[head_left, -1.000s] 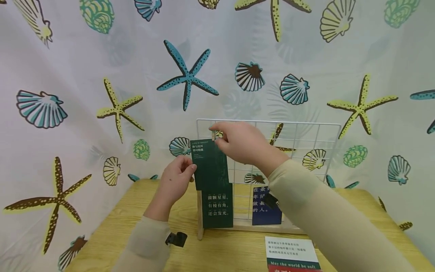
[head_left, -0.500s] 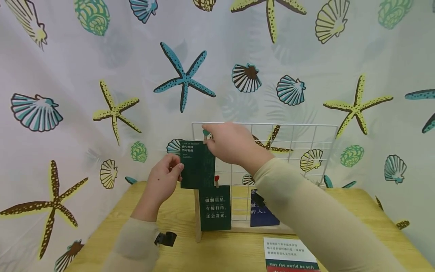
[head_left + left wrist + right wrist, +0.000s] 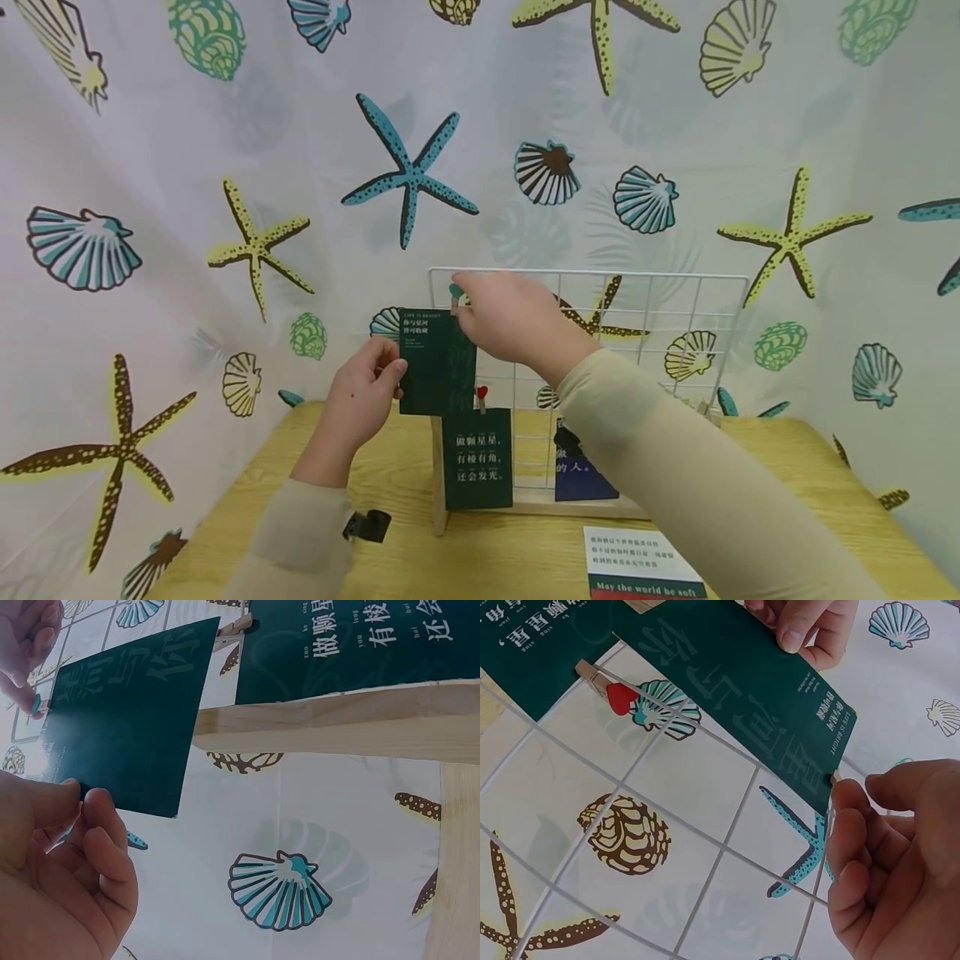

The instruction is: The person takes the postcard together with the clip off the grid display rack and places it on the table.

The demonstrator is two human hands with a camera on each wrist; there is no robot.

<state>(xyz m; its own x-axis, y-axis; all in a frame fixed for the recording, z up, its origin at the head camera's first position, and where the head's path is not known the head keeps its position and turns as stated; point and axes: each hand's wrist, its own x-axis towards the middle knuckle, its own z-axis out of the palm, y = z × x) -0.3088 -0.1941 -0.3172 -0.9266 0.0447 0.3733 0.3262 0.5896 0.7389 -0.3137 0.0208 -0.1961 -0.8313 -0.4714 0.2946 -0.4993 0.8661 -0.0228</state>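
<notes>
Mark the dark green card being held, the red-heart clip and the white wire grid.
dark green card (image 3: pixel 438 375), head view, card's middle.
red-heart clip (image 3: pixel 619 697), right wrist view, heart.
white wire grid (image 3: pixel 660 274), head view, top bar.

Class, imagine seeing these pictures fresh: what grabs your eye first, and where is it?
A dark green card is held against the white wire grid's upper left corner, the left hand pinching its edge and the right hand pinching a small clip on top. Behind hangs a seashell-and-starfish curtain.

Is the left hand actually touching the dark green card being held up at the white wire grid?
Touching. The left wrist view shows the left hand pinching the dark green card at its lower edge between thumb and fingertips, with no gap.
</notes>
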